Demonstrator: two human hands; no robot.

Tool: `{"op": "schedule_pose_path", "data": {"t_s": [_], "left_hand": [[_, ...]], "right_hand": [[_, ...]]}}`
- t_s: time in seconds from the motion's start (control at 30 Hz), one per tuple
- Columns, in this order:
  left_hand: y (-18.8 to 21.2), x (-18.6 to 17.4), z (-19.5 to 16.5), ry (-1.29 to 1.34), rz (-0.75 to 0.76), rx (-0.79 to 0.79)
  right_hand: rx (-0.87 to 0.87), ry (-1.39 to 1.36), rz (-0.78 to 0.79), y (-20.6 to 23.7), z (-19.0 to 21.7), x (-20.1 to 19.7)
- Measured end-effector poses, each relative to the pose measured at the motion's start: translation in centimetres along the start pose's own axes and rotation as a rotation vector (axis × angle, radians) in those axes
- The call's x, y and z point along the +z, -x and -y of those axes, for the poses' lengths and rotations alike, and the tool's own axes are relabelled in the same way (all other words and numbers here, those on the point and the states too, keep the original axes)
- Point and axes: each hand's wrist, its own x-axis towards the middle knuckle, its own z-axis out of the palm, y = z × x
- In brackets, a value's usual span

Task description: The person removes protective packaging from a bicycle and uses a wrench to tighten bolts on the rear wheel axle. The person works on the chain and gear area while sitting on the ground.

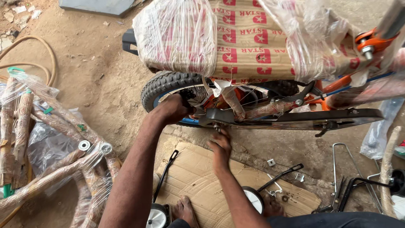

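Observation:
A small orange bicycle lies wrapped in plastic film and printed cardboard, its knobby rear wheel toward me. My left hand is closed around the rear wheel's hub area beside the tyre. My right hand reaches up under the black chain guard, fingers pinched at a small bolt or nut on the axle below it. What exactly sits between the fingers is hidden.
A flattened cardboard sheet lies under me with two training wheels on black brackets, my bare feet on it. Wrapped bicycle frame parts pile at left. A hose, loose metal brackets and stand parts lie around.

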Motion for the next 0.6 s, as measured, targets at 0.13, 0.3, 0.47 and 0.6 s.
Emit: {"op": "schedule_pose_path", "data": {"t_s": [0.13, 0.3, 0.47, 0.6], "left_hand": [[-0.8, 0.4, 0.6, 0.014, -0.02, 0.129], [-0.7, 0.0, 0.3, 0.044, 0.024, 0.11], [0.0, -0.3, -0.3, 0.063, 0.02, 0.077], [0.2, -0.3, -0.7, 0.097, 0.048, 0.055]], "right_hand": [[0.312, -0.191, -0.069, 1.2, 0.7, 5.1], [0.664, -0.848, 0.304, 4.8, 9.1, 7.7], [0.456, -1.262, 0.662, 6.1, 18.7, -0.1], [0.087, -0.631, 0.031, 0.4, 16.5, -9.5]]}}
